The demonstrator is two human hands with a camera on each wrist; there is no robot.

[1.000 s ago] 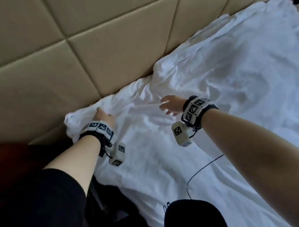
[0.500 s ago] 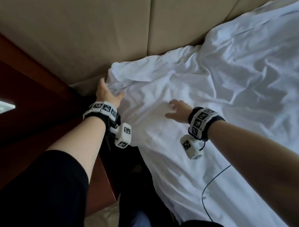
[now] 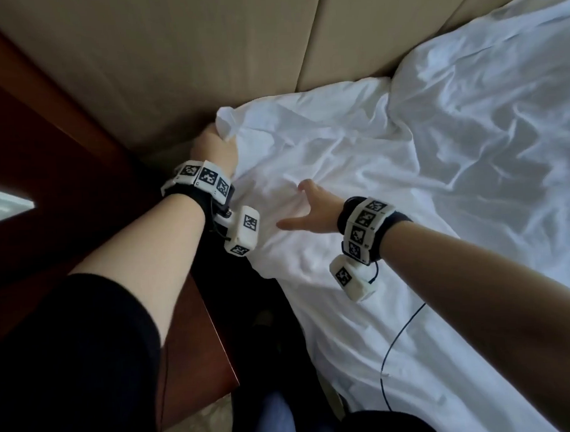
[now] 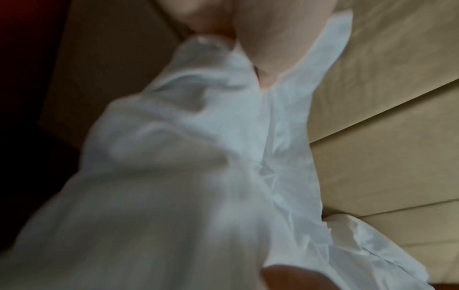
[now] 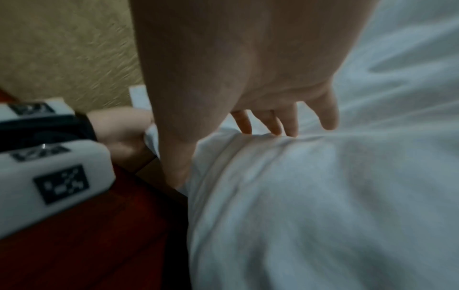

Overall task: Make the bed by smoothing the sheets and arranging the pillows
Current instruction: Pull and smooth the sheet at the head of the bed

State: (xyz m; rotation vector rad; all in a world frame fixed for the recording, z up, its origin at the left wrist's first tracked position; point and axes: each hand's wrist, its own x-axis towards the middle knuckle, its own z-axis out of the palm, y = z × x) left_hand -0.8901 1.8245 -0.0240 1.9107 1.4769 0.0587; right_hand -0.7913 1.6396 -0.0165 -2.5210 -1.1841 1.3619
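A crumpled white sheet point(image 3: 390, 178) covers the bed up to the tan padded headboard point(image 3: 205, 56). My left hand point(image 3: 213, 145) grips the sheet's top corner point(image 3: 229, 120) at the bed's left edge, against the headboard; the left wrist view shows the fabric point(image 4: 223, 137) bunched between thumb and fingers. My right hand point(image 3: 304, 211) lies on the sheet a little to the right, fingers spread and straight, holding nothing; in the right wrist view its fingertips point(image 5: 288, 125) touch a raised fold of the sheet point(image 5: 298, 196).
A dark red wooden nightstand point(image 3: 48, 209) stands left of the bed, close to my left arm. A thin black cable point(image 3: 391, 351) trails over the sheet near the bed's edge. Patterned floor point(image 3: 201, 425) shows below. No pillow is in view.
My left hand has reached further up and now grips the sheet's corner. My right hand has spread its fingers flat on the sheet. The view has shifted left, showing more nightstand.
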